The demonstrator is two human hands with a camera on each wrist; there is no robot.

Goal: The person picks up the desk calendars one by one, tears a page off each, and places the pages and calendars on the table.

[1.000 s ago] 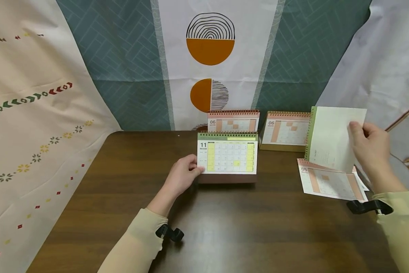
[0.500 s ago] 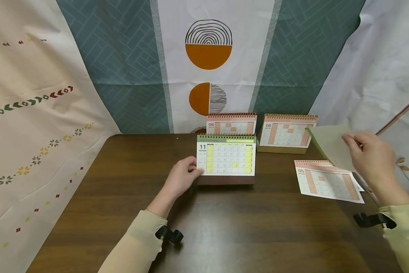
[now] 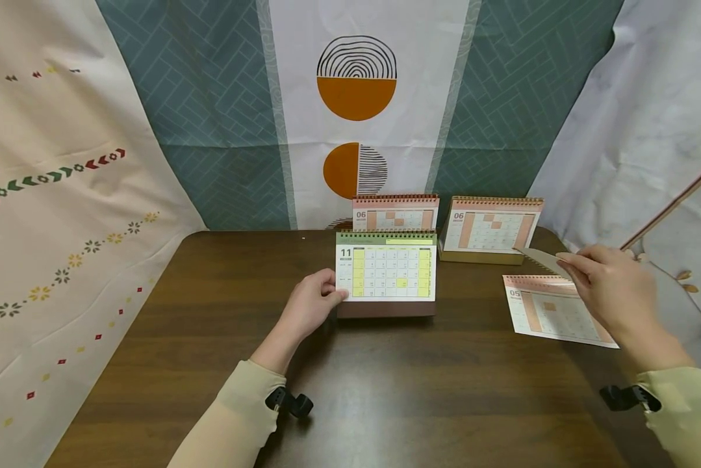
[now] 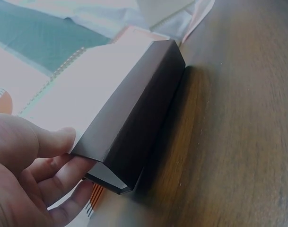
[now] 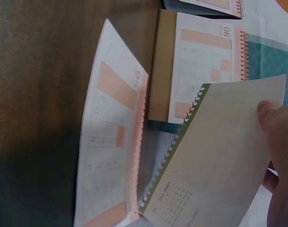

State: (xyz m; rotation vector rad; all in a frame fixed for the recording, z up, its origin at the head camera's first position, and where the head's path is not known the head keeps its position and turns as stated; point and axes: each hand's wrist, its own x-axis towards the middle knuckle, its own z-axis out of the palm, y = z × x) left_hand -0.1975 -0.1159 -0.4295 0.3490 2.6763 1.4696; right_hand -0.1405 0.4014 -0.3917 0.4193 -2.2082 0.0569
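A desk calendar [image 3: 385, 268] on a dark brown stand shows a green-topped page marked 11. My left hand [image 3: 308, 300] pinches its lower left edge, thumb on the page and fingers behind, as the left wrist view confirms. At the right, my right hand [image 3: 613, 292] pinches a loose calendar sheet [image 5: 219, 137] by one end. This sheet has a green edge with torn binding holes and small print near one corner. It is seen almost edge-on in the head view, above a loose pink page [image 3: 551, 315] marked 05 lying on the table.
A gold-based desk calendar [image 3: 490, 227] with a pink 06 page stands behind, left of the held sheet. Another pink 06 calendar [image 3: 395, 216] is partly hidden behind the green one. Patterned cloths [image 3: 216, 175] hang behind the brown wooden table [image 3: 239, 286].
My right hand has come down with the sheet, which has tipped from upright to nearly flat above the pink page. The left hand and its calendar stay in place.
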